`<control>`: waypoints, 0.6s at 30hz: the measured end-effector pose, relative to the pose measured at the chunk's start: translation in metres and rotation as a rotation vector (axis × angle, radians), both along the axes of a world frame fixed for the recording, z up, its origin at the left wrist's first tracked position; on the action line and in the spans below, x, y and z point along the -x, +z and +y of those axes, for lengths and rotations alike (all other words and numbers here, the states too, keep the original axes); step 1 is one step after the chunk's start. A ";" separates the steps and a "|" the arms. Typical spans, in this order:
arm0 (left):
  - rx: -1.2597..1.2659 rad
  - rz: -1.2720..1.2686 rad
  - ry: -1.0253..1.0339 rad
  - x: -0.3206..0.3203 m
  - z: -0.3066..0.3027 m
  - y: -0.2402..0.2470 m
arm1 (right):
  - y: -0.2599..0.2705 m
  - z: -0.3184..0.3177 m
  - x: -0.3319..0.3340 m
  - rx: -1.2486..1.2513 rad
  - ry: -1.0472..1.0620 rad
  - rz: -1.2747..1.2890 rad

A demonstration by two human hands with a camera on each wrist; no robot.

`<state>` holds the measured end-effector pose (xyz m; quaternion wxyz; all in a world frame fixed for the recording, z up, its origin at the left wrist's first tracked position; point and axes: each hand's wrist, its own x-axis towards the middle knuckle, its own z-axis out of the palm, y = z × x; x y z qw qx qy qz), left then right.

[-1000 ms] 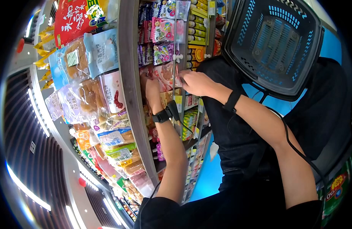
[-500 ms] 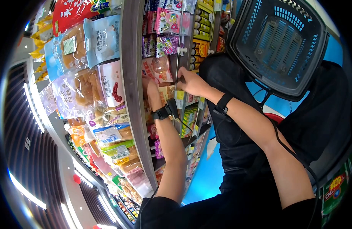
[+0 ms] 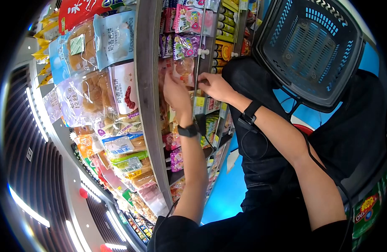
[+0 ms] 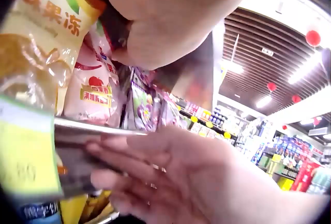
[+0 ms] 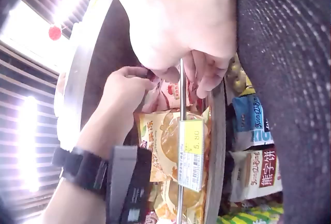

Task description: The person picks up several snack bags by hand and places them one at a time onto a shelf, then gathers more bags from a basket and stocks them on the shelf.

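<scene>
A pink bag of jelly [image 3: 186,69] stands on the shelf behind a metal rail [image 5: 181,105]. My left hand [image 3: 176,94] reaches in over the rail. In the right wrist view its thumb and forefinger pinch the bag's upper edge; its other fingers are partly hidden. My right hand [image 3: 216,87] is at the front of the rail, and in the left wrist view its fingers [image 4: 129,162] lie loosely extended beside the shelf edge, holding nothing. An orange-yellow jelly bag [image 5: 165,138] is beside the pink one, behind a yellow price tag [image 5: 193,154].
Purple candy bags [image 3: 187,45] adjoin the pink bag on the shelf. A grey shelf board [image 3: 149,96] separates them from packaged breads [image 3: 92,90]. A black basket [image 3: 311,50] stands beyond the person's knee. Biscuit packs [image 5: 253,172] sit on the neighbouring shelf level.
My left hand has shifted up along the shelf, from the bag's near side onto its upper part. The right hand has drawn back slightly from the bag to the rail.
</scene>
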<state>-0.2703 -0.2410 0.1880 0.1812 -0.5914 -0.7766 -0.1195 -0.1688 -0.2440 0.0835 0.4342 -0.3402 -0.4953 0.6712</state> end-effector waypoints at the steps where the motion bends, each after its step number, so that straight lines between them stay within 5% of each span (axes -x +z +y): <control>1: 0.109 0.032 -0.064 0.001 -0.008 -0.003 | 0.001 0.000 -0.001 0.016 0.011 0.017; 3: 0.328 0.091 -0.189 0.007 -0.025 -0.014 | -0.005 -0.002 0.002 0.006 0.009 0.029; 11: 0.408 0.139 -0.115 0.007 -0.031 -0.023 | -0.001 0.000 -0.001 -0.036 0.128 -0.021; 15: 0.020 0.054 -0.281 -0.030 -0.062 -0.008 | -0.017 0.000 0.008 -0.279 -0.040 -0.073; 18: 0.001 0.054 -0.076 -0.043 -0.109 -0.006 | -0.008 0.004 -0.001 -0.129 0.171 -0.105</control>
